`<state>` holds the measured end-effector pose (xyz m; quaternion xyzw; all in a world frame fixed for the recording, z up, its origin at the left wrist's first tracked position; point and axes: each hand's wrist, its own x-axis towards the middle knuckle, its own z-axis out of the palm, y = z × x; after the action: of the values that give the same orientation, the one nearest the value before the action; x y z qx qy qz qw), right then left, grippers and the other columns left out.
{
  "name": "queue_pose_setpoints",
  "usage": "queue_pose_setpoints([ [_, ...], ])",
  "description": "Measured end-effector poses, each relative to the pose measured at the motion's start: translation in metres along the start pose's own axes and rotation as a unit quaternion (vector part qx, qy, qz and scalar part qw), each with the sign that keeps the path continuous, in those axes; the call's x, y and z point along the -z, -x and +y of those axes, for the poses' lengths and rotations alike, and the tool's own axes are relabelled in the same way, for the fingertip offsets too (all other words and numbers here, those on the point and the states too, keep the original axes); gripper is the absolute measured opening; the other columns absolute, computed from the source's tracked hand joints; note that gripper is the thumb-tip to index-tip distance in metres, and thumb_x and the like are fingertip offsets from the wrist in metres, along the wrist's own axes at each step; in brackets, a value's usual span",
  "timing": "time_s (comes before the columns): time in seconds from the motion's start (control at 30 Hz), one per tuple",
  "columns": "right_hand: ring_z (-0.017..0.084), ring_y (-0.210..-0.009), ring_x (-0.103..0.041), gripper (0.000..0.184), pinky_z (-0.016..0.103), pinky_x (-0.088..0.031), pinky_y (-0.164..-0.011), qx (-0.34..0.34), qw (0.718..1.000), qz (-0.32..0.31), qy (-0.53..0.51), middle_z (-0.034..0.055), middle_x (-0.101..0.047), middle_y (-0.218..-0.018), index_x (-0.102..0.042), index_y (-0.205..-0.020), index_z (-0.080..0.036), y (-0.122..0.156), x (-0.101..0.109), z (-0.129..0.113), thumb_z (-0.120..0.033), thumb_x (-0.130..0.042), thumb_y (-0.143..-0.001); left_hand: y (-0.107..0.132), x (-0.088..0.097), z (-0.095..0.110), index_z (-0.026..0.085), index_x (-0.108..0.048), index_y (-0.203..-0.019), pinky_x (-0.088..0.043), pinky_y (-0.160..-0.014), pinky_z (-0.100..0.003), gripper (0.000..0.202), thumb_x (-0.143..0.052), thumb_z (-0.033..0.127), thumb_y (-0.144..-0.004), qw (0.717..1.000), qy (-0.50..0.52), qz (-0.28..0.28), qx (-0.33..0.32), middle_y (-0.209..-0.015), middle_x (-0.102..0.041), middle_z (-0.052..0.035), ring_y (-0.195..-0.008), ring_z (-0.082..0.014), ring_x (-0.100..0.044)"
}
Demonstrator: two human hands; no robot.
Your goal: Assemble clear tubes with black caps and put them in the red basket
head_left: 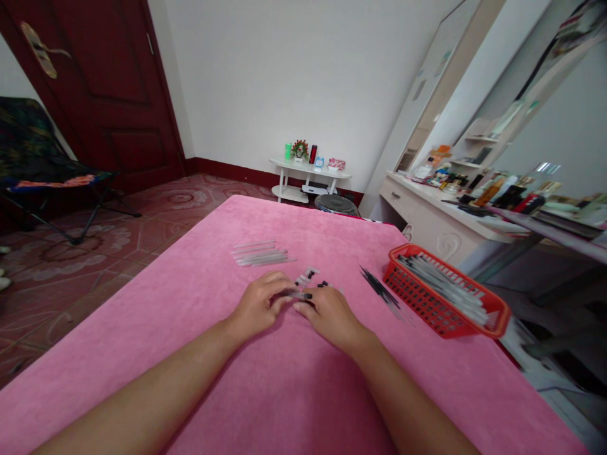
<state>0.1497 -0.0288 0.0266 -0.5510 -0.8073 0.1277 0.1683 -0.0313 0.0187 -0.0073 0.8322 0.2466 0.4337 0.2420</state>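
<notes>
My left hand point(260, 302) and my right hand point(328, 311) meet over a pink cloth point(265, 392), fingers curled together on a thin clear pen point(294, 294) with a black tip held between them. Small black and clear caps point(310, 277) lie just beyond my fingers. A row of clear pen barrels point(260, 254) lies farther back on the left. Thin black refills point(379, 287) lie in a loose bunch to the right. A red plastic basket point(493, 322) at the right edge holds several pens.
The pink cloth covers a table. A dark red door point(109, 88) and a folding chair point(42, 170) stand at the left. A small white side table point(308, 174) is by the far wall, and a white dresser point(427, 215) with bottles stands right.
</notes>
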Motion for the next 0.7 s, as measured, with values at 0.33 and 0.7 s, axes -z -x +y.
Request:
queue_pose_setpoints([
  [0.33, 0.017, -0.087, -0.066, 0.022, 0.025, -0.04, -0.072, -0.006, 1.0, -0.01, 0.006, 0.0049, -0.072, -0.098, -0.07, -0.098, -0.022, 0.0004, 0.0011, -0.001, -0.031, -0.051, -0.091, 0.0002, 0.0001, 0.0, 0.017, -0.067, -0.096, -0.047, -0.073, -0.029, 0.018, -0.055, 0.014, -0.084, 1.0, 0.002, 0.002, -0.002, -0.086, -0.064, -0.0071, -0.081, -0.0165, -0.058],
  [0.7, 0.016, -0.084, -0.066, 0.022, 0.024, -0.04, -0.071, -0.003, 1.0, -0.004, -0.002, 0.0042, -0.073, -0.097, -0.071, -0.098, -0.023, 0.0003, 0.0013, -0.0009, -0.03, -0.052, -0.091, 0.0, -0.0002, 0.0, 0.017, -0.067, -0.096, -0.047, -0.073, -0.029, 0.019, -0.055, 0.012, -0.083, 1.0, 0.0, 0.0, -0.003, -0.086, -0.064, -0.0069, -0.081, -0.0165, -0.058],
])
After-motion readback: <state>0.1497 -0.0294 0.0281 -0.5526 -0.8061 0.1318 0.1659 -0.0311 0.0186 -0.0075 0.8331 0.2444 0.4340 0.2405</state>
